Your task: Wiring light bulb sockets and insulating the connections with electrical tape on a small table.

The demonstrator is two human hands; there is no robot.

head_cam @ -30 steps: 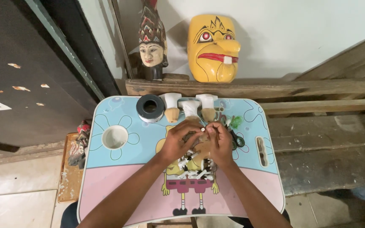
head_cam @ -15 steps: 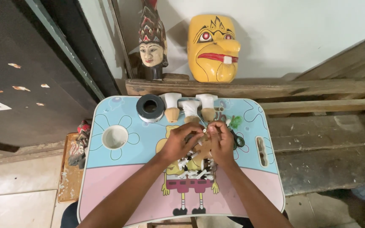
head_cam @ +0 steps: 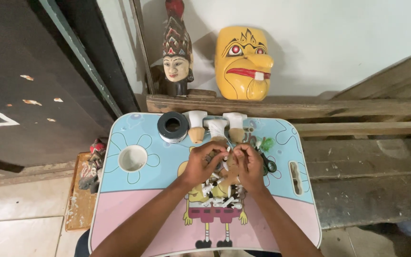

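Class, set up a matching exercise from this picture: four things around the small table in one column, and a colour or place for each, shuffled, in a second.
Things:
1. Tape roll
2. Big mask
3. Cup hole
4. Scissors

Descriptions:
A. Yellow, on the wooden ledge
B. Beside the right hand
C. Black, at the table's far edge
D. White, inside a drawn flower

Pairs: 1-C, 2-A, 3-D, 4-B

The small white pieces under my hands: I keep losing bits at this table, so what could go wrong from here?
1. The loose small white pieces lie heaped below both hands; a sweep of the left hand or right hand could scatter them off the table.
2. The scissors lie right beside the right hand and could get knocked.
3. The wooden pegs stand near the far rim and may tip.
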